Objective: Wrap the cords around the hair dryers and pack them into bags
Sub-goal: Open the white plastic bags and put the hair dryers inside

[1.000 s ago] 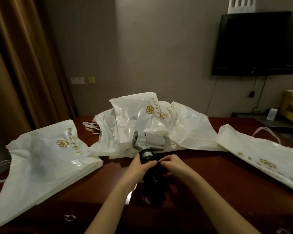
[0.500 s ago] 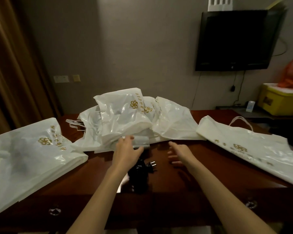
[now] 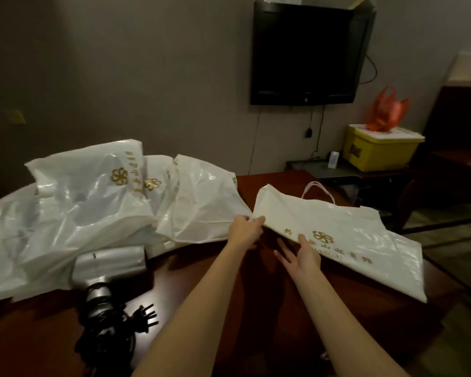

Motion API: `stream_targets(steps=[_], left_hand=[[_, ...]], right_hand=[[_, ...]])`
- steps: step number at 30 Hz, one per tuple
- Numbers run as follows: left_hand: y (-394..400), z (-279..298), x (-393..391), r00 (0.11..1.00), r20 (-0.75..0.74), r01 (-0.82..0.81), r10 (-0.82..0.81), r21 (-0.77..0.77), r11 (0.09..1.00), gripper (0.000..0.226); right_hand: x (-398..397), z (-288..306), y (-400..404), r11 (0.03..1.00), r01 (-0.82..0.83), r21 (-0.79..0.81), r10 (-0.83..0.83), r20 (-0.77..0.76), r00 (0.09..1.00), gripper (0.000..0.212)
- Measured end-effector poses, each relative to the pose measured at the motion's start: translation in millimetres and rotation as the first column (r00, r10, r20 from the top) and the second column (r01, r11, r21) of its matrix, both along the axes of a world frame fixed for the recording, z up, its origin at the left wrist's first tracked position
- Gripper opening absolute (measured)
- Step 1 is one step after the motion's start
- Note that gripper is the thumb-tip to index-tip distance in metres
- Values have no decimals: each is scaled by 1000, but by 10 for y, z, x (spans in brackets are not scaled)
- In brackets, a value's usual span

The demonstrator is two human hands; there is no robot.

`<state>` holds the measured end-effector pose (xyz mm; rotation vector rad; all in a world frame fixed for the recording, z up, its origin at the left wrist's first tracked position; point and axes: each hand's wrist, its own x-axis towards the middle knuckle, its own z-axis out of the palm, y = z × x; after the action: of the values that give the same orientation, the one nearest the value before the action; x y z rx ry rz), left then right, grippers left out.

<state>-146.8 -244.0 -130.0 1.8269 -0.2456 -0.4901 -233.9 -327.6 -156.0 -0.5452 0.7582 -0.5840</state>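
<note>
Fingers of the left hand (image 3: 245, 230) curl over the near corner of a flat white plastic bag (image 3: 346, 240) with a gold pinwheel logo, pinching the film where the bag's edge lifts off the dark wooden table (image 3: 256, 295); that grip looks chosen to get hold of one layer and raise the bag toward the person. Just to the right of it, the right hand (image 3: 303, 254) lies spread and relaxed, fingers straight, slipped along the bag's lower edge and holding nothing, probably ready to part the layers or steady the bag as it is drawn closer. The bag itself stretches away to the right of both hands, its loop handle (image 3: 317, 190) at the far side, so the corner held is likely not the opening, and the bag may need turning. Well to the left of the left forearm, and nearer the person, the silver hair dryer (image 3: 110, 263) lies on its side on the table, set down and touched by neither hand, its black cord (image 3: 106, 336) bundled round the handle and the plug (image 3: 144, 317) sticking out to the right. That suggests the wrapping is finished for this dryer and bagging comes next. Beyond the left hand, a heap of crumpled white bags (image 3: 87, 208) with the same logo sits against the dryer's barrel.
</note>
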Motion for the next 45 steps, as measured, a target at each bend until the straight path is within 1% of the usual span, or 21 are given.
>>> stream_targets(steps=[3, 8, 11, 14, 16, 17, 19, 21, 23, 24, 25, 26, 28, 29, 31, 32, 34, 37, 42, 43, 45], left_hand=[[-113, -29, 94, 973, -228, -5, -29, -149, 989, 57], [91, 72, 286, 898, -427, -98, -108, -432, 897, 61], [393, 212, 371, 904, -402, -76, -143, -480, 874, 52], [680, 253, 377, 925, -356, -39, -134, -438, 898, 43], [790, 191, 311, 935, -328, -12, -134, -408, 913, 47], [810, 141, 256, 938, -319, 0, -133, -385, 923, 52], [841, 62, 116, 937, -325, 14, -128, -330, 944, 56], [890, 12, 1, 937, -327, 21, -124, -303, 953, 49], [978, -16, -56, 951, -278, 48, -138, -308, 950, 46], [1042, -13, -71, 959, -249, 56, -136, -307, 950, 44], [1114, -21, -74, 965, -224, 62, -133, -299, 952, 43], [1194, -21, -73, 970, -204, 71, -132, -284, 956, 43], [1353, -33, -64, 973, -177, 101, -148, -251, 963, 42], [1412, -49, -57, 973, -171, 114, -156, -232, 966, 42], [1485, -95, -41, 975, -174, 105, -141, -199, 974, 42], [1507, -113, -44, 976, -179, 86, -121, -192, 978, 40], [1509, -142, -46, 979, -187, 44, -83, -204, 978, 38], [1483, -173, -42, 983, -178, 12, -48, -199, 980, 43], [1355, -124, -76, 988, -157, -51, 7, -276, 960, 31], [1327, -114, -83, 988, -149, -87, 43, -305, 948, 29], [1301, -138, -89, 983, -144, -150, 110, -309, 939, 33]], right_hand=[[91, -53, -100, 991, -14, -130, 9, -36, 999, 20], [82, 25, -121, 888, -166, -430, 186, 5, 983, 15], [-68, 116, -76, 805, -333, -492, 396, 28, 918, 23], [-302, 135, 22, 661, -554, -507, 622, -42, 782, 39], [-464, 52, 73, 593, -654, -470, 694, -114, 710, 41], [-536, 2, 81, 593, -671, -446, 696, -135, 705, 41], [-646, -49, 29, 668, -648, -366, 651, -136, 747, 35], [-759, -25, -77, 782, -563, -267, 541, -156, 826, 25], [-873, -24, -299, 905, -336, -260, 301, -165, 939, 20], [-912, -45, -438, 923, -194, -333, 131, -202, 971, 23], [-952, -64, -567, 897, -85, -434, -34, -259, 965, 32], [-988, -73, -673, 832, -49, -552, -166, -333, 928, 44], [-1019, -50, -771, 637, -170, -752, -343, -474, 811, 59], [-985, -46, -790, 524, -295, -799, -404, -539, 740, 57], [-870, -64, -774, 348, -596, -724, -383, -690, 615, 43], [-809, -68, -735, 298, -696, -654, -340, -754, 563, 37], [-696, -83, -665, 228, -779, -584, -308, -802, 511, 35], [-580, -80, -626, 192, -765, -615, -340, -773, 536, 34], [-549, 203, -718, 313, -566, -763, -220, -638, 738, 23], [-576, 282, -758, 319, -524, -790, -251, -604, 757, 27], [-667, 311, -868, 315, -516, -797, -316, -600, 735, 36]])
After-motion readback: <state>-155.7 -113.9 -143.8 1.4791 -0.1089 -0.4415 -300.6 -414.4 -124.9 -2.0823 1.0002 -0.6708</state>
